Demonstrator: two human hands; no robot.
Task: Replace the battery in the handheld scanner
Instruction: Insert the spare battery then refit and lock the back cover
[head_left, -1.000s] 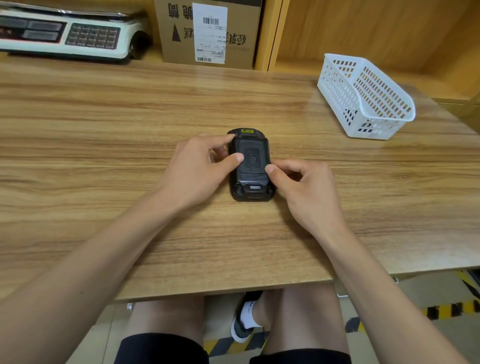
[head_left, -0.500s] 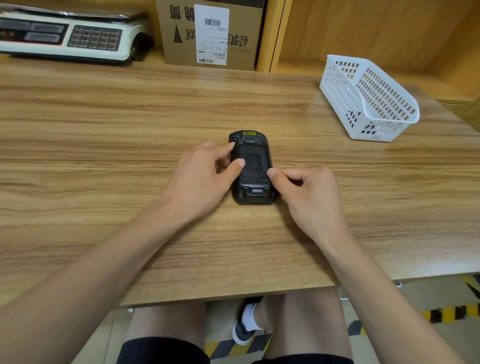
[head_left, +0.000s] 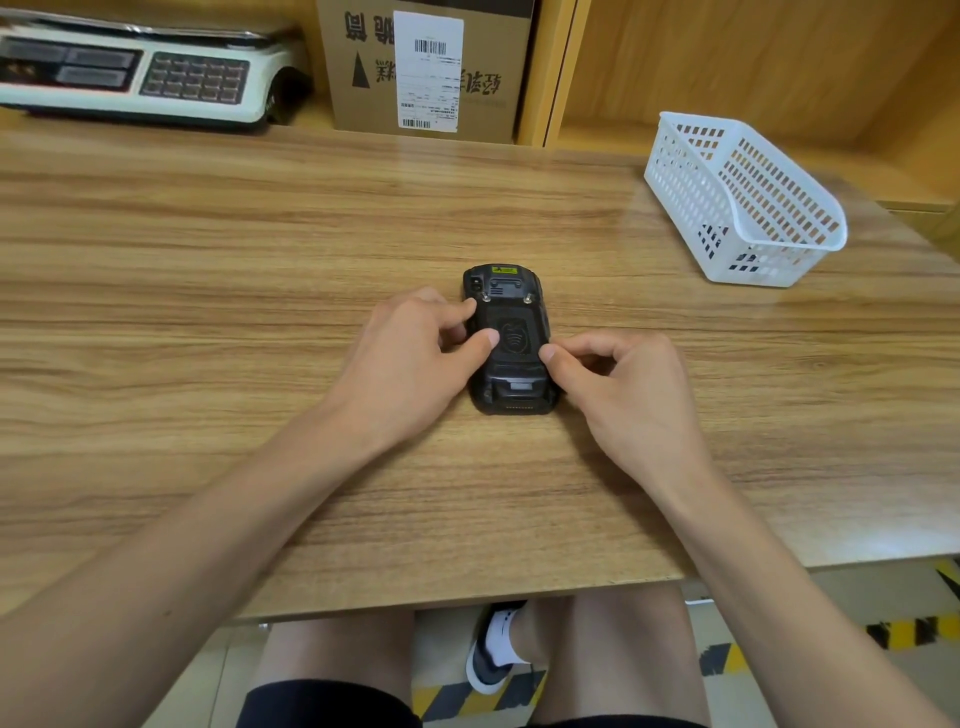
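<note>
A black handheld scanner (head_left: 511, 332) lies back side up on the wooden table (head_left: 260, 312), its yellow-labelled end pointing away from me. The battery cover on its back is in place. My left hand (head_left: 410, 364) holds its left edge, thumb on the cover and index finger near the upper left screw. My right hand (head_left: 618, 384) grips the right edge, with the thumb tip on the cover's right side and the other fingers curled.
A white perforated plastic basket (head_left: 743, 202) stands at the back right of the table. A weighing scale (head_left: 135, 73) and a cardboard box (head_left: 426, 67) sit along the back. The table's front edge runs just above my knees.
Both hands stay on the scanner with only slight finger shifts. The view has drifted a little, so the scanner sits slightly lower in the frame.
</note>
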